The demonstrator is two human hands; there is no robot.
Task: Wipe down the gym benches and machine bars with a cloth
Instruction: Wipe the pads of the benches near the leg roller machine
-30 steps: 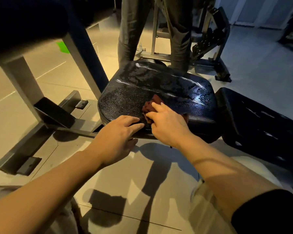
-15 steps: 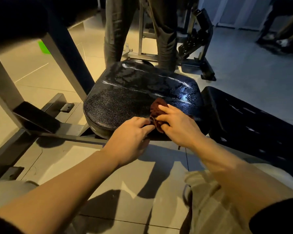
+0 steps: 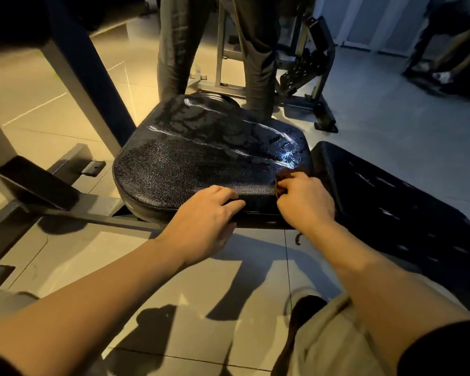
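Note:
A black padded bench seat (image 3: 201, 156) lies in front of me, its far half wet and shiny. My right hand (image 3: 305, 202) grips a dark reddish-brown cloth (image 3: 284, 176) at the seat's near right corner; most of the cloth is hidden under the fingers. My left hand (image 3: 204, 221) rests on the seat's near edge, fingers laid over the rim and holding nothing. A second black pad (image 3: 396, 202) joins the seat on the right.
A person's legs in dark trousers (image 3: 258, 63) stand right behind the seat. A grey and dark metal frame post (image 3: 87, 77) slants up at left, with a base plate (image 3: 36, 185) on the tiled floor. Another machine (image 3: 310, 74) stands behind.
My right hand slid the cloth rightward along the seat's near edge to the right corner. My left hand stayed on the near edge, and the two hands are now farther apart.

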